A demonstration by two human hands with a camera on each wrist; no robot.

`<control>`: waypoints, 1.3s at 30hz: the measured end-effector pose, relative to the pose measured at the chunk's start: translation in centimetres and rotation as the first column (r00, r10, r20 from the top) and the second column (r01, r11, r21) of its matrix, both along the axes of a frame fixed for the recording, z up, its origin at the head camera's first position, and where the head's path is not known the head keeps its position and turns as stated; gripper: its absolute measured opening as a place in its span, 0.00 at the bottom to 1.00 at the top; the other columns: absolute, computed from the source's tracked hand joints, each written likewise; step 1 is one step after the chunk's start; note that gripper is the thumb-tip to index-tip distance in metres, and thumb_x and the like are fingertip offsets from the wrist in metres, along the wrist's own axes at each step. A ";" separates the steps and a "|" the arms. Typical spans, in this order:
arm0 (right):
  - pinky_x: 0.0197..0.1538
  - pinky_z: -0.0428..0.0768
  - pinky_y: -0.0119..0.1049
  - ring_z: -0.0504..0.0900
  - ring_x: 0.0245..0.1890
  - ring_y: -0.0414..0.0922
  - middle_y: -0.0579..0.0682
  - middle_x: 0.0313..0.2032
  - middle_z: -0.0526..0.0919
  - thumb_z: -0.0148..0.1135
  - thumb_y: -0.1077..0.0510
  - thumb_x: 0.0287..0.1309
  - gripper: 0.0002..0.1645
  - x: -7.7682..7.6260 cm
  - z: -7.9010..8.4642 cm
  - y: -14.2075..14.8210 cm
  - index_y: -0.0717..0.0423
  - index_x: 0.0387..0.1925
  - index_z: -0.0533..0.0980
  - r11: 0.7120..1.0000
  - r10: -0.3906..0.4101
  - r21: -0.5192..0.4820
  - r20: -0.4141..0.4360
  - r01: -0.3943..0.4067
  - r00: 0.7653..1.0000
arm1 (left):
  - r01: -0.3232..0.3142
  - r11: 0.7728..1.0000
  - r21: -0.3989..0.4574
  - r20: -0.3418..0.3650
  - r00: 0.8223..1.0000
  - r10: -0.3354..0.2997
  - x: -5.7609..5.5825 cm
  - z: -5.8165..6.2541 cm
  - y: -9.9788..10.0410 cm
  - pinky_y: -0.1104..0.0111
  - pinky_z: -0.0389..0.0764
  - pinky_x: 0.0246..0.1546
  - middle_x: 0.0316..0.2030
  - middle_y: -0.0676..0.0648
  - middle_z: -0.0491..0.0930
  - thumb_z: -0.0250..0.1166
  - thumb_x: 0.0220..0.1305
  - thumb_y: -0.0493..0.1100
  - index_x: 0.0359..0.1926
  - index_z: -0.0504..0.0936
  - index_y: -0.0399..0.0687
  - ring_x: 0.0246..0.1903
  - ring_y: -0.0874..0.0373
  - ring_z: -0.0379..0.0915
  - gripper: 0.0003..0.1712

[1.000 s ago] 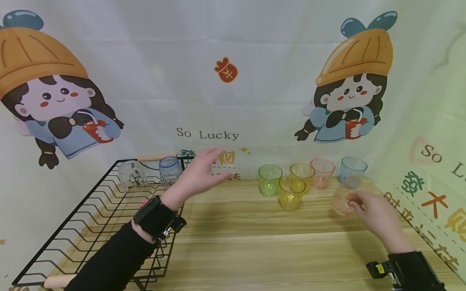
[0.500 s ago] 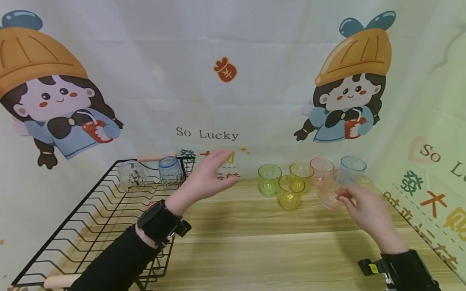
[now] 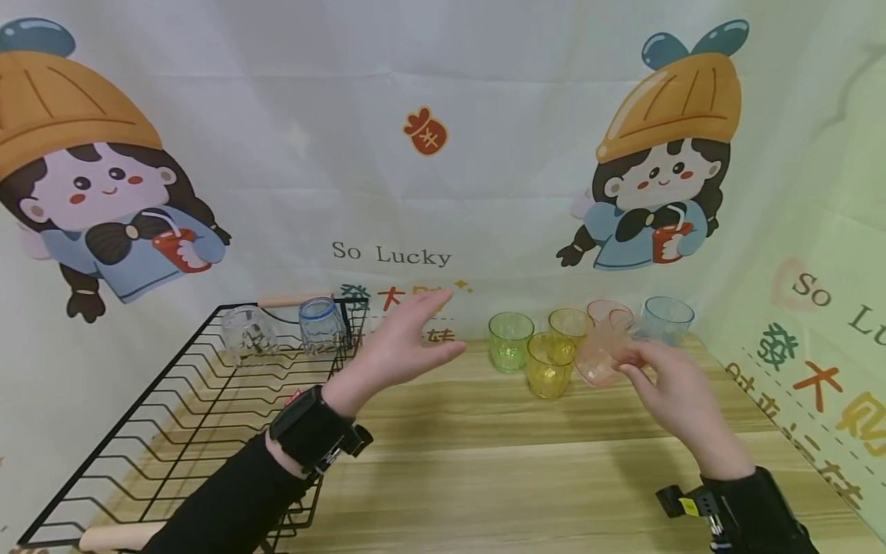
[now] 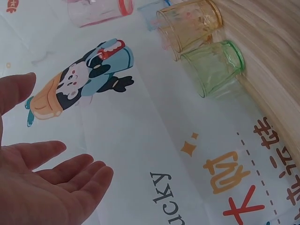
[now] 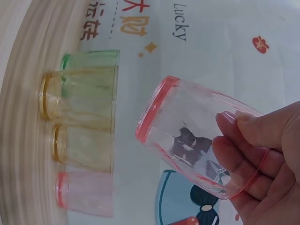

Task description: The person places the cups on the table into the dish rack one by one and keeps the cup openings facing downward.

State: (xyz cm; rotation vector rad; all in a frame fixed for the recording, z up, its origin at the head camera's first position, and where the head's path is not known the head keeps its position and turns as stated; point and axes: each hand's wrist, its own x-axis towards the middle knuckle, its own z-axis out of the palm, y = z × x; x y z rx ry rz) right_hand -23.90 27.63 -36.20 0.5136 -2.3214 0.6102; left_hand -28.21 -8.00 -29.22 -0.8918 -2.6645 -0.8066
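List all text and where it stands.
"So Lucky": back cloth
"發大财": back cloth, partly behind left hand
"运转": back cloth, partial
"So Lu": side cloth, cut off
"發大财": side cloth
"时来运转": side cloth
Mark on pouch: unclear
Red mark by wristband: too small

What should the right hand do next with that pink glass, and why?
Perhaps the right hand should lower the held glass in front of the standing pink glass: the held one is tilted and off the table, and the two yellow glasses stand one before the other.
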 end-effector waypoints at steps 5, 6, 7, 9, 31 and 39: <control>0.39 0.79 0.51 0.81 0.35 0.52 0.51 0.33 0.83 0.70 0.71 0.54 0.09 -0.2 0.4 -1.1 0.58 0.36 0.81 0.999 0.037 -0.022 -0.035 -0.038 0.999 | 0.023 1.000 0.016 0.015 1.000 -0.023 0.2 -0.1 0.3 0.50 0.55 0.71 0.72 0.41 0.61 0.69 0.64 0.52 0.75 0.58 0.43 0.72 0.44 0.53 0.46; 0.39 0.79 0.51 0.81 0.35 0.52 0.51 0.33 0.83 0.70 0.70 0.54 0.09 -0.2 0.5 -1.3 0.58 0.36 0.81 0.999 0.045 -0.026 -0.043 -0.046 0.998 | 0.028 0.999 0.020 0.017 0.999 -0.028 0.3 -0.1 0.3 0.50 0.55 0.71 0.72 0.41 0.61 0.69 0.64 0.52 0.76 0.58 0.43 0.72 0.44 0.53 0.46; 0.39 0.79 0.50 0.81 0.35 0.51 0.50 0.33 0.83 0.70 0.70 0.54 0.09 -0.3 0.5 -1.5 0.58 0.36 0.81 0.998 0.051 -0.031 -0.051 -0.053 0.997 | 0.032 0.999 0.026 0.019 0.999 -0.033 0.4 -0.1 0.3 0.49 0.55 0.71 0.72 0.41 0.60 0.69 0.64 0.52 0.76 0.58 0.43 0.72 0.44 0.53 0.46; 0.39 0.79 0.49 0.81 0.35 0.50 0.50 0.33 0.83 0.70 0.71 0.53 0.10 -0.4 0.6 -1.9 0.57 0.36 0.80 0.997 0.062 -0.040 -0.066 -0.065 0.996 | 0.035 0.999 0.036 0.024 0.999 -0.036 0.5 -0.1 0.4 0.49 0.55 0.71 0.72 0.41 0.60 0.69 0.64 0.52 0.76 0.58 0.43 0.72 0.44 0.52 0.46; 0.42 0.79 0.38 0.81 0.37 0.46 0.49 0.35 0.83 0.69 0.73 0.53 0.11 -0.4 1.2 -4.7 0.60 0.37 0.81 0.981 0.138 -0.117 -0.142 -0.156 0.980 | 0.037 0.997 0.063 0.047 0.998 -0.040 0.9 -0.7 1.4 0.51 0.51 0.72 0.73 0.43 0.59 0.69 0.63 0.52 0.75 0.59 0.44 0.72 0.44 0.51 0.46; 0.45 0.75 0.24 0.81 0.36 0.45 0.49 0.34 0.84 0.68 0.76 0.52 0.12 -0.6 1.1 -5.4 0.61 0.37 0.81 0.954 0.208 -0.188 -0.154 -0.235 0.966 | 0.051 0.993 0.104 0.071 0.996 -0.058 1.1 -0.8 1.8 0.50 0.53 0.72 0.73 0.43 0.59 0.70 0.62 0.52 0.75 0.59 0.44 0.71 0.43 0.54 0.47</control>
